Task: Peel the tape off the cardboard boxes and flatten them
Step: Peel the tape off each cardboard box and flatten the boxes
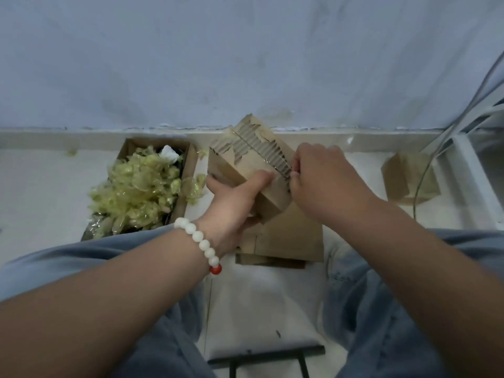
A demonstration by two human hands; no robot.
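box in hand, tape pinched at its torn top

the small cardboard box (pixel 245 170) is held up off the floor, tilted, between the knees and the wall (pixel 245 64). the left hand (pixel 231 197) holds its near lower side – grip clamped on the box, thumb across the front face. the right hand (pixel 324 178) sits at the box's right top edge, its grip pinched together on a thin tape strip (pixel 283 168) running along the stripped, ribbed top.

just under the box lies a flattened cardboard stack (pixel 294 238) on the floor (pixel 41 186); at least two layers show at its near edge.

counted: three standing boxes – the held one, an open scrap box (pixel 188 170) to the left heaped with crumpled tape scraps (pixel 141 186), and one spare box (pixel 409 178) well apart at the right, beside a white frame (pixel 469 159). bare floor lies left of the scrap box and between the stack and the spare box. the wall closes off the far side.
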